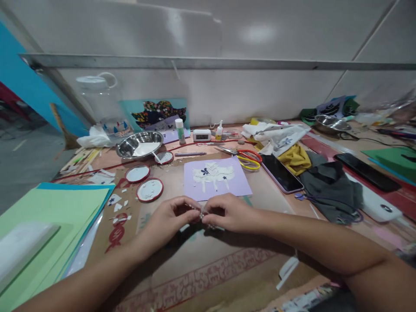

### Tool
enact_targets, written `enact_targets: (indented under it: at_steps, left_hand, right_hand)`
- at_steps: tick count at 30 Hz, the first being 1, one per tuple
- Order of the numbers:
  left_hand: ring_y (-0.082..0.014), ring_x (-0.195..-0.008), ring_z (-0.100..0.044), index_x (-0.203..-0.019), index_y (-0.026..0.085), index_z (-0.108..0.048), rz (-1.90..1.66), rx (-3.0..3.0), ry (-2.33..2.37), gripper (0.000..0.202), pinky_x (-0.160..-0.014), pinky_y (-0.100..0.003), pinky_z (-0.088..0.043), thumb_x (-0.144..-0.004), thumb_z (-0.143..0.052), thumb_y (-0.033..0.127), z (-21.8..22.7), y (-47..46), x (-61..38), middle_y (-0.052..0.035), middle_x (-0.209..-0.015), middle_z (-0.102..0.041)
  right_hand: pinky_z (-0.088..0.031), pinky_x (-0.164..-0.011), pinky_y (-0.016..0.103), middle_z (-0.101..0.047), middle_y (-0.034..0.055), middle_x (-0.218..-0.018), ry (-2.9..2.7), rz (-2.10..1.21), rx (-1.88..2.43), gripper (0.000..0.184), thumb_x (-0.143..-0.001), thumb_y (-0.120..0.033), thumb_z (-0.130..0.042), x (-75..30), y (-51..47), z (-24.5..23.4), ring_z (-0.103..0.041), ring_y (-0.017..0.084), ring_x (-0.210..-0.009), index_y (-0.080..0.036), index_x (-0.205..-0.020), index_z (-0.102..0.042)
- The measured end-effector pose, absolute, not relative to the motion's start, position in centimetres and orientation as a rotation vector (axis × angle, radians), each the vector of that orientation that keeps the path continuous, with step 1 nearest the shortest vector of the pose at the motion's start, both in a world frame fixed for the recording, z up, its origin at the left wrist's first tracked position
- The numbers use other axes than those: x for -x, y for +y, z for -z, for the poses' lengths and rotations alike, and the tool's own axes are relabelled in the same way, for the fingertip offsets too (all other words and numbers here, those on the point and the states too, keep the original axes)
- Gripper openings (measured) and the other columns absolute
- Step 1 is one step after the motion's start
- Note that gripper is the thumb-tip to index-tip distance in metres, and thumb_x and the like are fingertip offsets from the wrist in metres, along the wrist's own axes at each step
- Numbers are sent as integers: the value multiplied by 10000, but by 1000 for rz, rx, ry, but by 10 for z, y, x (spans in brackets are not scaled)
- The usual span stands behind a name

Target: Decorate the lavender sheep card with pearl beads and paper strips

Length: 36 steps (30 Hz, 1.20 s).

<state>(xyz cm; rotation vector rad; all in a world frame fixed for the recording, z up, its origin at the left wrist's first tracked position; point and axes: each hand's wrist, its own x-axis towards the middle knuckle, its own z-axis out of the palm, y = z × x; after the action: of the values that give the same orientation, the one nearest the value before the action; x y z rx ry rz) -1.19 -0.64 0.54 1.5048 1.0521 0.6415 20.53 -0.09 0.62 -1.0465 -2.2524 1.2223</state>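
Both my hands meet over the mat, fingertips pinched close together. Between my left hand [182, 213] and my right hand [227, 212] is a small silvery-white piece [202, 214], perhaps beaded; the fingers cover most of it. Just beyond them lies a lilac card [238, 186] with a white cut-out shape [214, 173], which carries pale bead-like bits and dark blue flowers. To the left are several red-rimmed lids [150, 190] with white insides, one holding small bits.
A steel bowl [121, 149] of white material, a glue stick [180, 131], a small digital clock [202, 135] and a glue bottle [219, 130] stand behind. Scissors [248, 159] and a phone [282, 173] lie right. Green paper sheets [71, 208] are at left, near paper scraps [117, 207].
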Motion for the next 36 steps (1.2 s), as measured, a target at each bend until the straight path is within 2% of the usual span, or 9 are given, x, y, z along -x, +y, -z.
enact_targets:
  at_steps: [3,6,10,13,21,26,29,33,36]
  left_hand:
    - [-197,-872,-675,-966,184,-703,-598,-1749,1053,185,-813,-324,-525,-861,-633,318,-11,-6,17,-62,-948,-740]
    - [-229,-956,-661,-1059,190,-691,-449,-2238,1252,213,-869,-364,-507,-903,-621,316,-22,5,37,-81,-1047,-720]
    - [-285,-961,-654,-946,145,-680,-27,-2659,1692,158,-844,-392,-490,-936,-580,267,-31,23,67,-129,-975,-689]
    - [-283,-894,-656,-907,133,-669,175,-2719,1747,162,-769,-375,-482,-946,-542,227,-29,28,74,-133,-931,-679]
    - [-266,-875,-627,-971,109,-658,250,-2840,1662,251,-719,-367,-454,-896,-434,23,-33,11,49,-137,-977,-662]
    - [-264,-923,-601,-979,135,-659,114,-2875,1736,207,-807,-381,-446,-919,-467,88,-53,18,78,-121,-980,-657]
    - [-279,-910,-591,-836,160,-648,108,-2876,1803,215,-807,-389,-428,-941,-461,144,-61,24,95,-115,-904,-644]
    - [-285,-869,-599,-876,149,-678,164,-2822,1774,243,-784,-396,-431,-912,-444,94,-58,25,88,-129,-901,-659]
    - [-260,-851,-626,-805,141,-684,170,-2681,1761,197,-797,-362,-442,-871,-509,81,-48,27,76,-130,-871,-669]
  right_hand:
    - [-366,-610,219,-636,-2,-702,-2245,-1273,1060,216,-898,-310,-580,-204,-2,-1,-547,113,-645,-158,-760,-647]
    - [-332,-580,222,-554,-23,-633,-2213,-1243,1143,287,-891,-363,-575,-204,2,5,-486,109,-610,-173,-677,-554]
    - [-311,-565,228,-509,-27,-623,-2188,-1285,1219,328,-892,-414,-547,-204,9,6,-462,114,-606,-191,-661,-480]
    - [-302,-565,232,-474,-33,-614,-2219,-1268,1216,337,-888,-416,-547,-203,9,4,-434,111,-599,-195,-648,-461]
    - [-324,-579,243,-571,7,-659,-2266,-1310,1194,339,-913,-433,-522,-205,8,5,-482,127,-617,-180,-688,-541]
    - [-348,-598,244,-611,18,-689,-2255,-1324,1191,321,-909,-426,-537,-204,8,3,-514,132,-639,-176,-707,-551]
    - [-350,-594,242,-608,14,-681,-2260,-1316,1186,314,-904,-419,-545,-204,7,2,-513,130,-633,-178,-702,-546]
    - [-354,-584,232,-603,8,-669,-2250,-1315,1188,301,-900,-400,-555,-204,7,2,-510,126,-627,-180,-695,-543]
    - [-359,-585,228,-593,2,-665,-2222,-1334,1183,293,-901,-395,-556,-205,7,3,-508,123,-625,-180,-702,-546]
